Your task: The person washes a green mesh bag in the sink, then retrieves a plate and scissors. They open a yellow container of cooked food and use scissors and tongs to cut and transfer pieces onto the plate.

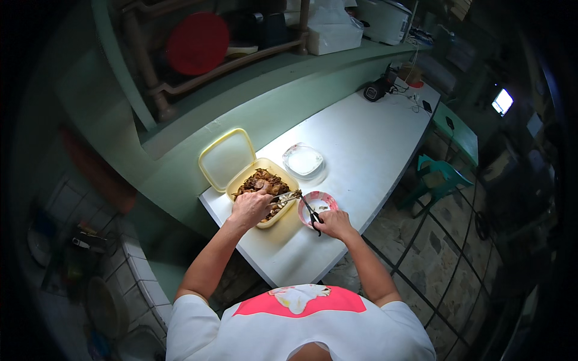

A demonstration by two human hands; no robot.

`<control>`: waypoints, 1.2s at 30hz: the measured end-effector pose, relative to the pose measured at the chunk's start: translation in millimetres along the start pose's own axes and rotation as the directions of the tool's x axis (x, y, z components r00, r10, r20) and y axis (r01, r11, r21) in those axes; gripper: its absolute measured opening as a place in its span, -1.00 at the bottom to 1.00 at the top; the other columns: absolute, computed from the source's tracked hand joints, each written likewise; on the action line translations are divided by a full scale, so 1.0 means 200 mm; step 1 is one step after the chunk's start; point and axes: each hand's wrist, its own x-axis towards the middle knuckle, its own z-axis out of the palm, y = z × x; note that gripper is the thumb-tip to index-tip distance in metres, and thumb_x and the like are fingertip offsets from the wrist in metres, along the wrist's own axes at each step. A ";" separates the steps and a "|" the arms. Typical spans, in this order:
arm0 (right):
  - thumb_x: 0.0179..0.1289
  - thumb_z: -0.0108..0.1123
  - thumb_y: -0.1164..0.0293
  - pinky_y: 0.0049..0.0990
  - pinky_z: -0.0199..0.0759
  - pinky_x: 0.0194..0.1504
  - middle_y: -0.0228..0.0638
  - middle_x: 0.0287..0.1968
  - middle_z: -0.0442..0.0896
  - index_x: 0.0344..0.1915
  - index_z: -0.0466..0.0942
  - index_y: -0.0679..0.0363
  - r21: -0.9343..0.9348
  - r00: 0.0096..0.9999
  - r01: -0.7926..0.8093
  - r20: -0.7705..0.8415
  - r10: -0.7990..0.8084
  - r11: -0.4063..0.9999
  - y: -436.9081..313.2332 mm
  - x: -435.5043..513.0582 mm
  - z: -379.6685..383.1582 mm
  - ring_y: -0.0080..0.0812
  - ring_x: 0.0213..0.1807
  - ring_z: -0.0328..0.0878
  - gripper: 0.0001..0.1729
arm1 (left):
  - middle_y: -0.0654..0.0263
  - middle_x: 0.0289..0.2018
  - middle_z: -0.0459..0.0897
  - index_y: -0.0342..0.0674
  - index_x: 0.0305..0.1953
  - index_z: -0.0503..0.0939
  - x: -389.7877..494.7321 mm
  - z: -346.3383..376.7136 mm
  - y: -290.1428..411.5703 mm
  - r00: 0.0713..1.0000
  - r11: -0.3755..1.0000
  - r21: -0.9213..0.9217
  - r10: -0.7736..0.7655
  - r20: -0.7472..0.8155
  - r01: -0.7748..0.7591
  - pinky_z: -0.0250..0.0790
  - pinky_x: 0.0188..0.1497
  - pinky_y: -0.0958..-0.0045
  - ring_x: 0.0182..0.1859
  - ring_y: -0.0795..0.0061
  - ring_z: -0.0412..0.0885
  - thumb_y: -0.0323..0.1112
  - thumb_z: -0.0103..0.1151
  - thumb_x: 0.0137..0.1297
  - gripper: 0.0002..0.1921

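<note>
My left hand (253, 208) grips metal tongs (283, 196) over a yellowish plastic container (290, 177) filled with dark brown cooked food (264, 181). A small piece of food (296, 194) is at the far end of the tongs. My right hand (334, 224) holds black-handled scissors (314, 216), their blades pointing up to that piece. Under the scissors is a pink and white bowl (332, 199) with small bits in it. Whether the blades touch the food is too small to tell.
The container's lid (227, 159) leans on the green wall. Stacked clear and patterned plates (305, 161) stand behind the bowl on the white table (356, 149). A black device (374, 91) with cables sits at the far end. A green plastic chair (440, 173) is right of the table.
</note>
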 end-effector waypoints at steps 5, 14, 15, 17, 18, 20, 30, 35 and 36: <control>0.02 0.12 -0.04 -0.18 0.47 -0.27 -0.20 -0.53 0.64 -0.53 0.62 0.10 0.030 0.995 -0.104 -0.003 0.104 0.994 0.06 -0.07 -0.02 -0.11 -0.41 0.62 -0.57 | 0.30 -0.38 0.58 -0.15 -0.35 0.57 0.09 0.04 0.10 0.989 0.990 0.011 0.141 -0.049 -0.141 0.50 -0.35 0.21 -0.36 0.22 0.63 -0.24 0.08 0.23 -0.85; -0.10 0.12 -0.15 -0.15 0.48 -0.17 -0.02 -0.44 0.66 -0.46 0.66 0.22 0.000 0.974 -0.223 -0.037 0.223 0.975 0.07 -0.13 0.00 0.00 -0.30 0.64 -0.40 | 0.32 -0.35 0.56 -0.11 -0.22 0.56 0.15 0.11 0.22 0.978 0.977 0.056 0.207 -0.009 -0.206 0.48 -0.34 0.21 -0.33 0.23 0.63 -0.24 0.03 0.28 -0.84; -0.10 0.12 -0.15 -0.15 0.49 -0.17 -0.01 -0.44 0.66 -0.46 0.66 0.22 0.002 0.972 -0.232 -0.030 0.232 0.973 0.07 -0.13 0.01 0.00 -0.30 0.64 -0.40 | 0.32 -0.34 0.56 -0.11 -0.21 0.56 0.15 0.12 0.22 0.977 0.975 0.057 0.213 -0.002 -0.213 0.48 -0.34 0.21 -0.33 0.23 0.63 -0.24 0.03 0.29 -0.84; -0.10 0.12 -0.14 -0.15 0.49 -0.17 -0.02 -0.44 0.66 -0.45 0.66 0.21 -0.002 0.972 -0.232 -0.030 0.232 0.973 0.08 -0.13 0.03 -0.01 -0.30 0.64 -0.41 | 0.32 -0.33 0.55 -0.10 -0.20 0.57 0.15 0.15 0.22 0.975 0.973 0.068 0.223 0.008 -0.223 0.48 -0.33 0.22 -0.32 0.25 0.63 -0.25 0.02 0.29 -0.84; -0.10 0.12 -0.14 -0.15 0.49 -0.17 -0.02 -0.44 0.66 -0.45 0.66 0.20 0.002 0.972 -0.233 -0.019 0.233 0.972 0.09 -0.13 0.04 -0.01 -0.31 0.64 -0.41 | 0.32 -0.33 0.55 -0.10 -0.21 0.57 0.15 0.16 0.21 0.974 0.971 0.077 0.227 0.009 -0.227 0.48 -0.33 0.23 -0.32 0.26 0.64 -0.25 0.01 0.29 -0.84; -0.07 0.12 -0.10 -0.14 0.48 -0.17 -0.04 -0.44 0.66 -0.45 0.66 0.20 0.016 0.974 -0.227 -0.022 0.228 0.974 0.11 -0.13 0.07 -0.01 -0.31 0.64 -0.45 | 0.32 -0.33 0.54 -0.09 -0.21 0.57 0.16 0.19 0.21 0.973 0.969 0.098 0.229 0.012 -0.229 0.48 -0.34 0.24 -0.32 0.27 0.64 -0.25 0.00 0.30 -0.84; 0.02 0.16 0.00 -0.17 0.45 -0.33 -0.10 -0.55 0.61 -0.56 0.59 0.18 0.170 0.958 -0.248 -0.101 0.267 0.954 0.19 -0.17 0.24 -0.05 -0.43 0.60 -0.56 | 0.28 -0.33 0.58 -0.12 -0.24 0.59 0.11 0.30 0.21 0.993 0.991 -0.066 0.113 -0.034 -0.115 0.49 -0.32 0.22 -0.33 0.23 0.64 -0.22 0.06 0.27 -0.83; 0.15 0.06 -0.20 -0.50 0.34 -0.56 -0.28 -0.54 0.63 -0.54 0.58 0.16 0.716 0.924 -0.368 0.214 0.316 0.593 0.26 -0.20 0.25 -0.50 -0.63 0.47 -0.39 | 0.27 -0.31 0.66 -0.12 -0.21 0.65 0.11 0.33 0.18 0.995 0.899 -0.437 -0.066 -0.079 0.025 0.48 -0.26 0.23 -0.30 0.20 0.65 -0.21 0.18 0.20 -0.80; 0.17 0.02 -0.23 -0.55 0.32 -0.58 -0.29 -0.50 0.65 -0.50 0.59 0.15 0.836 0.916 -0.398 0.338 0.216 0.379 0.26 -0.22 0.25 -0.55 -0.65 0.42 -0.36 | 0.27 -0.31 0.67 -0.12 -0.20 0.65 0.12 0.34 0.17 0.995 0.882 -0.470 -0.080 -0.065 0.040 0.48 -0.25 0.23 -0.29 0.20 0.65 -0.21 0.20 0.19 -0.80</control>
